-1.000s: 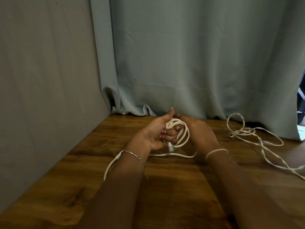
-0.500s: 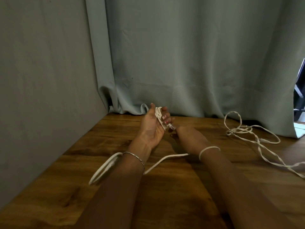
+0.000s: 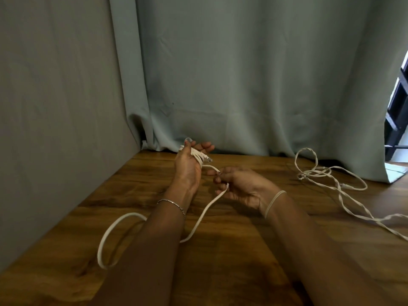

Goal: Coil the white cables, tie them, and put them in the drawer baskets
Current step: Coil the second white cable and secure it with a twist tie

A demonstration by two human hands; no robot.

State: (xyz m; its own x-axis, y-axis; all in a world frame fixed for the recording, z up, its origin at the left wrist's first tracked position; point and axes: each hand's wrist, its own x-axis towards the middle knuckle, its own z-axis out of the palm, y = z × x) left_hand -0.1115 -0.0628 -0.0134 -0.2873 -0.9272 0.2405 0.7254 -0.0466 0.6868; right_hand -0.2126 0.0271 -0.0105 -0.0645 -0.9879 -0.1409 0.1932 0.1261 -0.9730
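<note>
The wooden counter [image 3: 242,257] stops at a grey wall [image 3: 55,107] to the left of the left hand [image 3: 187,171]. At the back it stops at a pale green curtain [image 3: 242,85] just behind both hands. The curtain hangs down onto the wood. The widest bare wood lies on the near side of the hands, under the forearms. There is also bare wood between the right hand [image 3: 242,186] and the other cable [image 3: 320,176].

The left hand is held up with its palm turned toward the right hand. It holds a small coil [image 3: 197,156] of the white cable [image 3: 207,208], looped round its fingers, with the thumb standing up beside the coil. A thin silver bracelet [image 3: 171,202] is on that wrist.

The right hand sits just beside the left one and a little lower. Its fingers are curled, and its fingertips [image 3: 217,174] pinch the loose strand that leaves the coil. From there the white cable runs down toward the person, goes under the left forearm, and makes a big loop on the counter out to the left of that arm.

A pale elastic band [image 3: 274,200] is round the right wrist (like a bracelet).

The other cable lies in a loose tangle on the counter, well off to the right of the right hand, and neither hand touches it.
</note>
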